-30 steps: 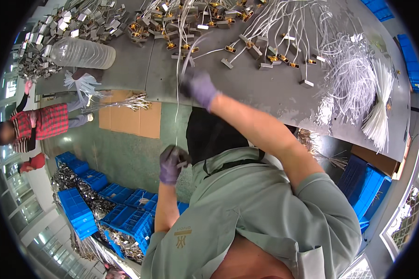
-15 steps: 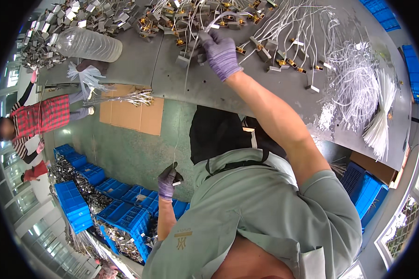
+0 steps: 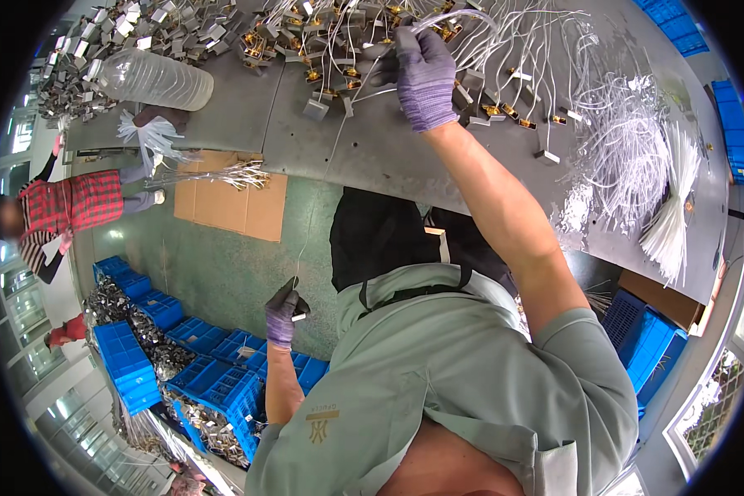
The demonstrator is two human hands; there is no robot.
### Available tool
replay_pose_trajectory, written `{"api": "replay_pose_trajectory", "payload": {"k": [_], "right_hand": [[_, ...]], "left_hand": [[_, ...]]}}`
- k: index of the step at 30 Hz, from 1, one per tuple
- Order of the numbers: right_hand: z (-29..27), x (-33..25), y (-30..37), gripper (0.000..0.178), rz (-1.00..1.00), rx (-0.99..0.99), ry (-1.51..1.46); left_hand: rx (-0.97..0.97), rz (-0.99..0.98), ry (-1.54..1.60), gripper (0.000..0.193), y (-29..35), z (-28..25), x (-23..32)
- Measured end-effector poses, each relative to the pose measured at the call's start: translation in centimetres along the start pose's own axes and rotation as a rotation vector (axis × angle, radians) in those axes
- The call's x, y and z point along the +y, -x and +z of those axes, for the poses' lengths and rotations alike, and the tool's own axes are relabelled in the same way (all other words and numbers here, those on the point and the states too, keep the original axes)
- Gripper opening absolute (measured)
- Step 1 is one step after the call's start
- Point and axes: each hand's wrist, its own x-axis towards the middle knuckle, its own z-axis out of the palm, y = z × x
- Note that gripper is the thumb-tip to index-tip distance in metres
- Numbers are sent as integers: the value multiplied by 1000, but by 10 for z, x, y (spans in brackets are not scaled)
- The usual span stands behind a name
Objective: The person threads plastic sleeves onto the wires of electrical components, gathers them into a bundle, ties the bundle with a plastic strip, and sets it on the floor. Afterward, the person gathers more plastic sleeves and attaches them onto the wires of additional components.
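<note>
My left hand (image 3: 282, 318), in a purple glove with dark fingers, is closed low beside my body. It grips a small metal block (image 3: 298, 317), a pale end of which sticks out. From this hand a thin wire (image 3: 306, 231) rises toward the table. My right hand (image 3: 426, 76), gloved alike, is above the far part of the table with its fingers closed on pale strands (image 3: 463, 15) that curve off to the right. Around it lie grey metal blocks with brass-coloured parts (image 3: 492, 110) and white wires. The right fingertips are partly hidden.
A clear plastic bottle (image 3: 159, 79) lies by a heap of metal blocks (image 3: 132, 29) on the grey table (image 3: 306, 124). Tangled pale strands (image 3: 628, 157) and a white bundle (image 3: 674, 207) lie right. Blue crates (image 3: 223, 388) and a person in a checked apron (image 3: 83, 201) are left.
My right hand has moved right and slightly away from me across the wires. The left hand has shifted a little left, still holding the small block.
</note>
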Motion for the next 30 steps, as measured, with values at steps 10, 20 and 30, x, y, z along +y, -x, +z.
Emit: {"api": "replay_pose_trajectory", "payload": {"k": [10, 20, 30], "right_hand": [[-18, 44, 94, 23, 444, -759, 545], [-24, -3, 96, 18, 604, -517, 502], [-66, -78, 13, 25, 321, -219, 375]], "left_hand": [[-298, 211, 106, 42, -35, 67, 79], [-302, 257, 349, 46, -119, 155, 183], [-385, 326, 456, 41, -157, 217, 234]]}}
